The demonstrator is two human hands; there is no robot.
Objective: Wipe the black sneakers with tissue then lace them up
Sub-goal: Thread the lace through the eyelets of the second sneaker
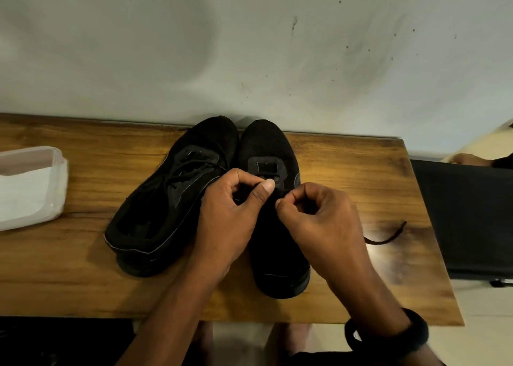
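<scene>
Two black sneakers stand side by side on the wooden table (361,177), toes toward the wall. The left sneaker (163,204) has its lace threaded through. Over the right sneaker (270,149) both my hands work at the eyelets. My left hand (230,213) pinches the black lace between thumb and forefinger at the tongue. My right hand (319,215) pinches the same lace just to the right. A loose end of the lace (388,235) trails on the table at the right. My hands hide the middle of the right sneaker.
A clear plastic box of white tissue (27,188) sits at the table's left edge. A pale wall rises directly behind the sneakers. A dark chair or bag (466,218) stands beside the table's right end. I wear a black band (388,338) on my right wrist.
</scene>
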